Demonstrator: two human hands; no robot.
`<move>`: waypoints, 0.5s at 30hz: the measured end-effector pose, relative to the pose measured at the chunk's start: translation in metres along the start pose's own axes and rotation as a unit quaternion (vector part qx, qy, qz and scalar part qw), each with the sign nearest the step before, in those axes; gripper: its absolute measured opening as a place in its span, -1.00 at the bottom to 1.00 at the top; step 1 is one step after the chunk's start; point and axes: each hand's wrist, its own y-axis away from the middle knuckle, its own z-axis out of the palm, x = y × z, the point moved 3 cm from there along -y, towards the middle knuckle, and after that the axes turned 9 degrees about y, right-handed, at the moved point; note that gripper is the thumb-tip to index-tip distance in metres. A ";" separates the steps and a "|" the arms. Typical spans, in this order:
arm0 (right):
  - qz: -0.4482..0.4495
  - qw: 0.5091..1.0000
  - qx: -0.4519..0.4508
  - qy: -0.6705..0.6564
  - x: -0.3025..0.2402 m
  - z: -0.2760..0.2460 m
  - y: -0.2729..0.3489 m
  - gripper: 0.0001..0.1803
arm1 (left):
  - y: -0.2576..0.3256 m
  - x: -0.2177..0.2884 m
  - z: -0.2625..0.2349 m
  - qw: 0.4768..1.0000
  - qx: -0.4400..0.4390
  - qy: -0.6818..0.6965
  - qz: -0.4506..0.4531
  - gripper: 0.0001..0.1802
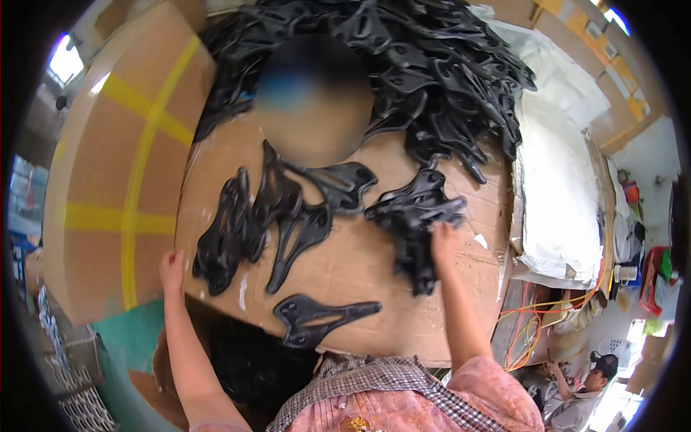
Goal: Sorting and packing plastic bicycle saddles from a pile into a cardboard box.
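Note:
My right hand (444,248) is closed at the side of a small pile of black bicycle saddle shells (415,198) on the cardboard-covered table; its fingertips are blurred and partly hidden. My left hand (171,272) is curled at the table's left edge, beside a tall carton, and what lies in its fingers is hidden. Between the hands, several more shells (234,230) lie overlapping. A single shell (317,318) with a long slot rests flat near the front edge, its narrow nose pointing right.
A large heap of black shells (453,72) covers the table's back. The taped carton (108,180) stands at left. White sheeting (558,194) lies on a stack at right, with orange cords (529,335) below. Another person (586,396) is at lower right. A blurred disc hides part of the middle.

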 end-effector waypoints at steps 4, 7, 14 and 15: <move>-0.078 0.896 -0.267 -0.345 -0.102 -0.026 -0.006 -0.63 | -0.055 0.130 0.108 0.987 -0.092 0.032 0.127 -0.54; -0.016 0.913 -0.101 -0.395 -0.069 -0.037 -0.101 -0.74 | -0.044 0.228 0.221 0.949 -0.233 0.102 0.185 -0.57; 0.229 0.868 -0.060 -0.436 0.067 0.029 -0.332 -0.66 | -0.006 0.333 0.437 0.886 -0.425 0.170 0.075 -0.48; 0.257 0.824 -0.118 -0.491 0.048 0.042 -0.340 -0.70 | -0.017 0.335 0.451 0.891 -0.424 0.144 0.069 -0.48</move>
